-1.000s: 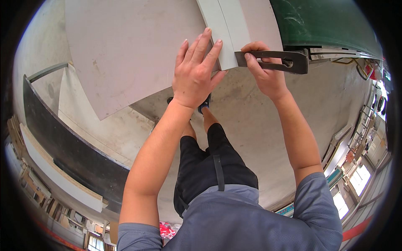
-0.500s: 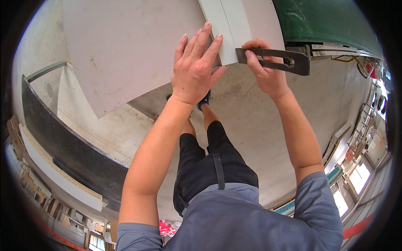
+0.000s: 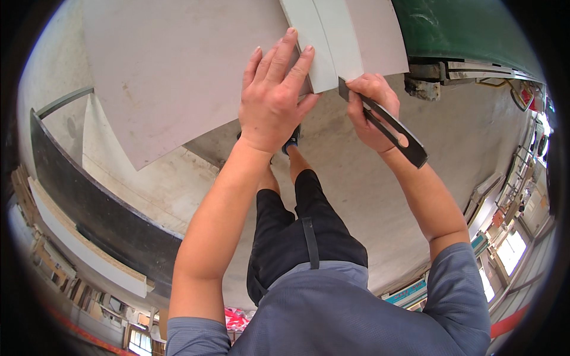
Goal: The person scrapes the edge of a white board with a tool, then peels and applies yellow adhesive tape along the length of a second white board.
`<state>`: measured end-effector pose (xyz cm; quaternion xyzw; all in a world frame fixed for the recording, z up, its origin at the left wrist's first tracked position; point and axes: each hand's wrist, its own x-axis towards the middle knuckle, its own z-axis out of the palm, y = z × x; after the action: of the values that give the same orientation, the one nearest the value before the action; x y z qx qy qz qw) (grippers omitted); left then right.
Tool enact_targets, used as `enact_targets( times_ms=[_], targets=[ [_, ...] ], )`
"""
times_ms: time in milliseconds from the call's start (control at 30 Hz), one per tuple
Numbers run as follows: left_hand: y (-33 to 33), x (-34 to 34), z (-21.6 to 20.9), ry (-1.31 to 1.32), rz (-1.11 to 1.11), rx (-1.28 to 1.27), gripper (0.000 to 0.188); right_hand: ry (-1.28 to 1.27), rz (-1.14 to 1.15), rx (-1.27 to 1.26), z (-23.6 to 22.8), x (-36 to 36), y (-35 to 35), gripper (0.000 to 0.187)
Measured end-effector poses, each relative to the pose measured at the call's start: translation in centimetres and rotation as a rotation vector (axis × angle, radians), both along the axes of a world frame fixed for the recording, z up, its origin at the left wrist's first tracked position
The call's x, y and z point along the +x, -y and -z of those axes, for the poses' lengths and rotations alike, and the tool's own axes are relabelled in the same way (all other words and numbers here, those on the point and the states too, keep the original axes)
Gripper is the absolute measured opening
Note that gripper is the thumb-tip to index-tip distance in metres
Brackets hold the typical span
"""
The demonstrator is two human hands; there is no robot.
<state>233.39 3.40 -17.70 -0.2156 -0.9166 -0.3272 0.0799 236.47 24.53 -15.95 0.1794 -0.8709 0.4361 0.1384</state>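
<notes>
My left hand (image 3: 270, 104) lies with its fingers spread over the left edge of a narrow white board (image 3: 335, 35), near the board's front end. A thin dark line runs lengthwise along this board. In my right hand (image 3: 377, 98) is a dark metal plane iron (image 3: 414, 151) with a long slot that widens into a round hole. The iron's far end is beside the front right corner of the white board; whether it touches cannot be told. Its other end points back toward my right forearm. Beneath the board is a large pale panel (image 3: 178, 65).
A green surface (image 3: 469, 29) with stacked strips under it stands at the far right. To the left, a long black panel (image 3: 95, 175) curves along the floor (image 3: 350, 196). Boards and racks line both sides. A red and white bundle (image 3: 237, 318) lies behind me.
My right hand has turned the plane iron, so its slotted end has swung from pointing right to pointing back toward me. My left hand has stayed almost in place.
</notes>
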Motion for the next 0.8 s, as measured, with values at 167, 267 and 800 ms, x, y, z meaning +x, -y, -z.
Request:
enact_targets(
  times_ms=[167,267,800],
  targets=[
    [0.6,-0.3,-1.1,0.098,0.087,0.094,0.075,0.537,-0.222,0.387,7.5,11.7,-5.6,0.024],
    [-2.0,-1.9,-1.4,0.16,-0.116,0.226,0.089,0.594,0.057,0.254,6.4,23.9,-7.8,0.017],
    [-9.1,-6.8,-5.6,0.309,-0.419,0.166,0.114,0.568,0.212,0.312,2.8,23.5,-6.8,0.01]
  ],
)
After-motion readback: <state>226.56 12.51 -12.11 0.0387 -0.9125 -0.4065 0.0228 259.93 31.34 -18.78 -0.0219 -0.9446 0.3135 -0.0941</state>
